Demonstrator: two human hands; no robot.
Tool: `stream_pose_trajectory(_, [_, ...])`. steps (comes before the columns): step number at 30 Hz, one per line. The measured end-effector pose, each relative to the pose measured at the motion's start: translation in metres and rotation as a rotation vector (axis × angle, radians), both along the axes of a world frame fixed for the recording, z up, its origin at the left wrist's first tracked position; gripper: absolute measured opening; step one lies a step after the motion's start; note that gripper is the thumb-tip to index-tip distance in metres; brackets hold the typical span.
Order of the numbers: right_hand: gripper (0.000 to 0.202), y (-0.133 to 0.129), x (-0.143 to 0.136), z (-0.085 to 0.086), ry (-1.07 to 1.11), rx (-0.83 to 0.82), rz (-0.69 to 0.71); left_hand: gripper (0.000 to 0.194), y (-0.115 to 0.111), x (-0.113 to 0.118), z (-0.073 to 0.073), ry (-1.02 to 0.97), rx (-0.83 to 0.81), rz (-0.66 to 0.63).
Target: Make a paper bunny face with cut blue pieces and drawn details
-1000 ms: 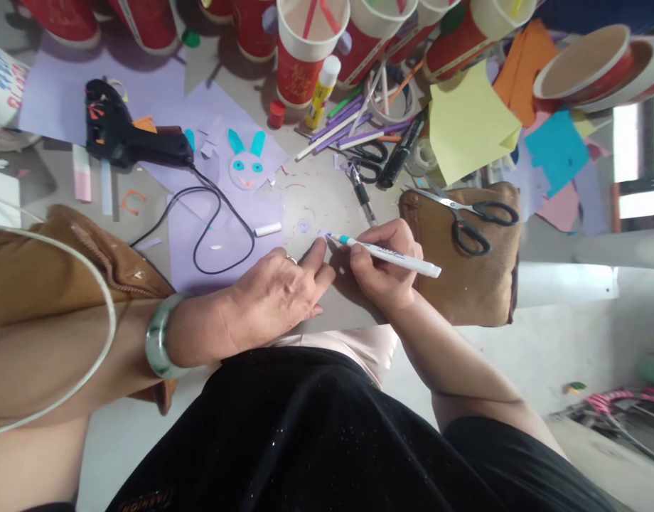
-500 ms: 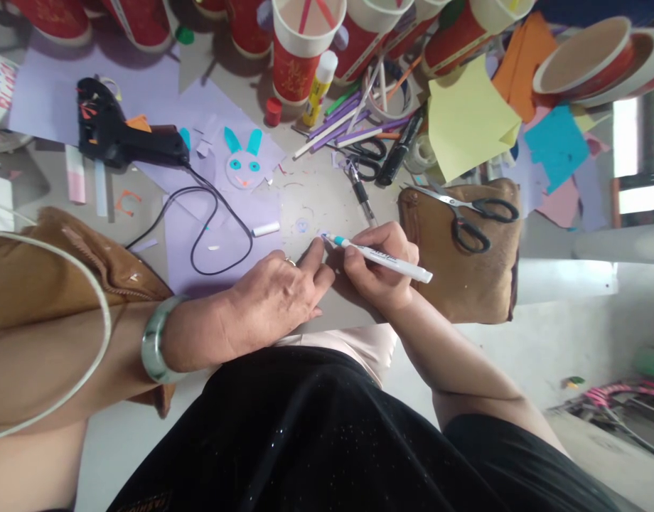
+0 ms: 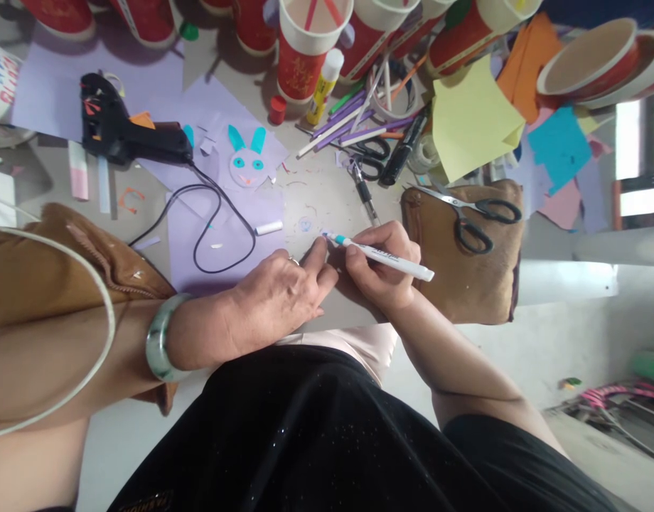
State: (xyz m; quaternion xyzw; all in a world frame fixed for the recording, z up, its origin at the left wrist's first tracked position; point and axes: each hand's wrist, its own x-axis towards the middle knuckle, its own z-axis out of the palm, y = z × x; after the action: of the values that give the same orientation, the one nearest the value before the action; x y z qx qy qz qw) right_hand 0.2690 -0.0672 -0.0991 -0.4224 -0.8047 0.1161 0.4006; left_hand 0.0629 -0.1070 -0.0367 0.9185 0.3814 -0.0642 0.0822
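Note:
In my right hand (image 3: pixel 383 263) is a white marker (image 3: pixel 394 262) with a blue-green band, its fingers closed around the barrel. The marker's tip touches a very small pale purple paper piece (image 3: pixel 324 232) on the table. My left hand (image 3: pixel 284 295) lies low on the tabletop, its index fingertip pressing down at that piece and its other fingers curled. Just left of the tip is a small round paper piece (image 3: pixel 304 225) with blue-purple marks. A white marker cap (image 3: pixel 269 228) rests on purple paper (image 3: pixel 199 242). Farther back lies a purple rabbit face (image 3: pixel 246 167) with blue-green ears and eyes.
A black glue gun (image 3: pixel 129 139) with a looping cord lies at the left. Red paper cups (image 3: pixel 303 71) line the back. Scissors (image 3: pixel 468 213) rest on a brown cushion (image 3: pixel 465 284) at the right. A glue stick (image 3: pixel 325 85), pens and straws lie behind my hands.
The whole view has shifted slightly. Both hands keep their places, with the marker tip still against the small paper piece.

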Motion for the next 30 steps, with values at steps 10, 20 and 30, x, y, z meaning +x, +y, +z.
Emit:
stream_pose_trajectory(10, [0.01,-0.001,0.0,-0.001,-0.008,-0.007,-0.02,0.043,0.001,0.0,0.001,0.022,0.004,-0.035])
stream_pose_trajectory(20, [0.009,-0.001,0.001,-0.001,-0.051,-0.038,-0.022,0.045,-0.002,-0.001,-0.003,-0.008,0.049,-0.02])
stream_pose_trajectory(30, [0.011,-0.001,-0.001,0.0,-0.038,-0.072,0.002,0.048,-0.005,-0.001,-0.007,-0.007,0.079,-0.024])
